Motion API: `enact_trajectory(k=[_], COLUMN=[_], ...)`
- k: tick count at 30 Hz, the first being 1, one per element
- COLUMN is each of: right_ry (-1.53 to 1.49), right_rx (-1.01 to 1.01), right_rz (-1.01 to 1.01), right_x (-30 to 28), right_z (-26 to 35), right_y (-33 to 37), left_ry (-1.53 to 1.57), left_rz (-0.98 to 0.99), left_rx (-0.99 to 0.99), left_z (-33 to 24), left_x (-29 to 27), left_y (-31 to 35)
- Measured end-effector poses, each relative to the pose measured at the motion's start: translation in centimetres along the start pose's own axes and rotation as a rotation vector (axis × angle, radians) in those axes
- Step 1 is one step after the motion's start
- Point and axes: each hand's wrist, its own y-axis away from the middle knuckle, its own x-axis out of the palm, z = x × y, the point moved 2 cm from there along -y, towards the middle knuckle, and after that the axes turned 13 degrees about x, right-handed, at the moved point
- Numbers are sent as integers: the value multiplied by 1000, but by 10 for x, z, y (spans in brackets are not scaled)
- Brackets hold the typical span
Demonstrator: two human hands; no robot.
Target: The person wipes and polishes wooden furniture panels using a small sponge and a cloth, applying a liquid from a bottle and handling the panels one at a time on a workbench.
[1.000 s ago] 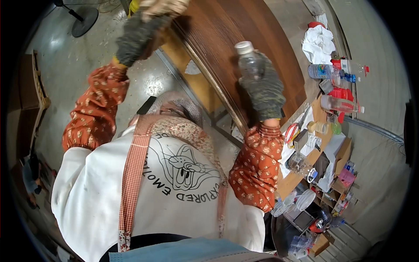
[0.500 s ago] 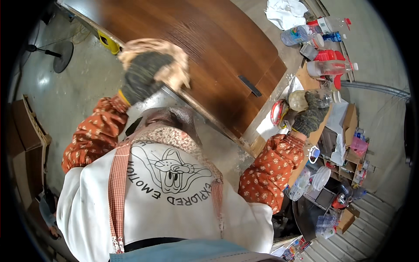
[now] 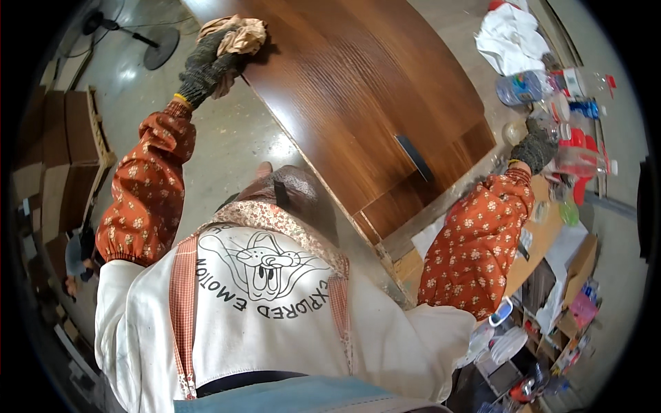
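Observation:
My left hand (image 3: 203,69), in a dark grey knit glove, is closed on a crumpled tan rag (image 3: 242,34) at the near left edge of a glossy brown wooden panel (image 3: 330,82). A black strip-shaped piece (image 3: 413,158) lies on the panel toward its right end. Off to the right, my right hand (image 3: 533,149), gloved alike, is wrapped round a small clear plastic bottle (image 3: 513,132) lying sideways, partly hidden by the fingers. It is beside other bottles, among them a clear bottle with a red label (image 3: 582,82) and a large clear bottle with a white cap (image 3: 585,162).
White crumpled cloth (image 3: 509,40) lies at the back right. Cardboard (image 3: 544,237), plastic containers (image 3: 508,344) and a cluttered shelf stand at the lower right. Left are a black fan (image 3: 162,48), stacked brown boards (image 3: 69,141) and another person (image 3: 76,258).
My left hand has carried the rag farther away along the panel's near edge. My right hand has moved away and to the right with the clear bottle, up to the other bottles.

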Motion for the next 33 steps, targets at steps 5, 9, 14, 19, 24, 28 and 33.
enact_trajectory(k=[5,9,14,19,24,28,33], right_ry=[-133,-156,164,271,350,387,107], right_rx=[262,107,-204,-384,-317,-226,-285], right_rz=[53,-53,340,394,497,715,611], right_x=[14,2,-67,-81,-65,-50,-48], right_z=[1,-33,84,90,97,89,72], right_y=[28,70,237,295,300,297,304], left_ry=[-191,29,-280,384,-10,-160,-19], left_rz=[-64,-83,-149,45,-8,-24,113], left_rx=[207,86,326,152,788,1063,1238], left_z=[14,-14,-11,-64,-150,-193,-184], left_x=[-7,-11,2,26,59,71,99], left_y=[2,6,12,36,79,92,108])
